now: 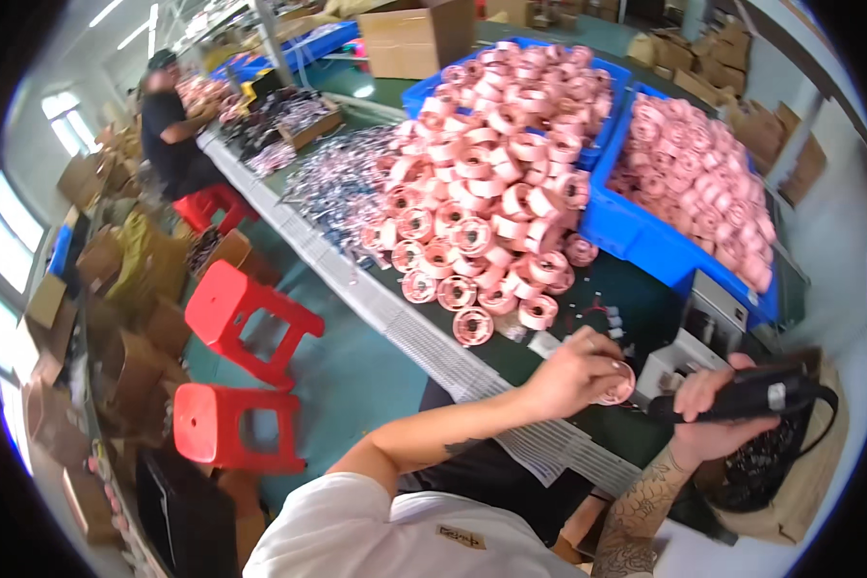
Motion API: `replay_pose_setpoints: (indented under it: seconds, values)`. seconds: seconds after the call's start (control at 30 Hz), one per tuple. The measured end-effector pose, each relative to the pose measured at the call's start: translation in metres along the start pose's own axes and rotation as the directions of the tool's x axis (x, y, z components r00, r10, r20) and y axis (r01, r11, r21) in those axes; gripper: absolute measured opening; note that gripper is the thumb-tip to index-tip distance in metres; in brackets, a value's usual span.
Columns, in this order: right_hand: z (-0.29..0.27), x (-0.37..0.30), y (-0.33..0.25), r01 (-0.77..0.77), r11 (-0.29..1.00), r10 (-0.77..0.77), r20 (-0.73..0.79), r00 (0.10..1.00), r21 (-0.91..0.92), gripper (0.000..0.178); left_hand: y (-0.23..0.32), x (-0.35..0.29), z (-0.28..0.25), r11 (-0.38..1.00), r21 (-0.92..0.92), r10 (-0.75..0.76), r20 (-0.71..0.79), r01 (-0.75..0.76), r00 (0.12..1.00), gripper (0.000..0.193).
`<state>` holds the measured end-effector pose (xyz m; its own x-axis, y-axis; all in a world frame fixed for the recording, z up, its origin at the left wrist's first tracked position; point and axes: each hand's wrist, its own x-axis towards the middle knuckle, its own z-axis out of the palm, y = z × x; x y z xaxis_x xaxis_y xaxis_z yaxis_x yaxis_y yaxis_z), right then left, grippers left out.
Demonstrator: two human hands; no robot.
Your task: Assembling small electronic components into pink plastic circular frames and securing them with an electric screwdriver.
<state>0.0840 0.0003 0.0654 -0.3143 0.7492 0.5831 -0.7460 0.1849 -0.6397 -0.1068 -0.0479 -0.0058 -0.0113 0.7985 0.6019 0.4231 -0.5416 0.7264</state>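
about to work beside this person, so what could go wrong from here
The heaped pink parts look loose, so a knock might start a slide. The black tool in the right hand points toward the left hand, so a slip could hit it or the pink part it holds.

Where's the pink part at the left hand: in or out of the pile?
Out: the left hand has the pink part at its fingertips, beside the gray metal fixture and apart from the pile.
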Motion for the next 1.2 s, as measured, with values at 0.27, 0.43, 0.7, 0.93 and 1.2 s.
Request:
replay_pose_setpoints:
  seconds: [0.27,0.43,0.7,0.93,1.2]
  values:
    - [-0.024,-0.025,0.008,-0.026,1.000,0.027,-0.144,0.989,0.009,0.091,-0.035,0.141,-0.137,0.902,0.365,-0.060,-0.425,0.231,0.903,0.018]
    - [-0.020,-0.027,0.009,-0.075,0.997,0.073,-0.099,0.992,-0.015,0.093,-0.121,0.241,-0.270,0.647,0.538,-0.148,-0.608,0.541,0.780,0.040]
    - [-0.027,-0.026,-0.001,-0.068,0.994,0.054,-0.154,0.987,-0.084,0.095,-0.125,0.271,-0.225,0.784,0.512,-0.050,-0.513,0.353,0.857,0.032]
    - [-0.030,-0.022,0.000,-0.174,0.976,0.153,-0.155,0.976,-0.132,0.099,-0.096,0.278,-0.038,0.835,0.534,0.012,0.223,-0.132,0.975,0.032]
    - [-0.026,-0.027,0.008,-0.156,0.981,0.131,-0.200,0.971,-0.116,0.093,-0.252,0.342,0.068,0.426,0.899,-0.366,0.275,-0.103,0.889,0.030]
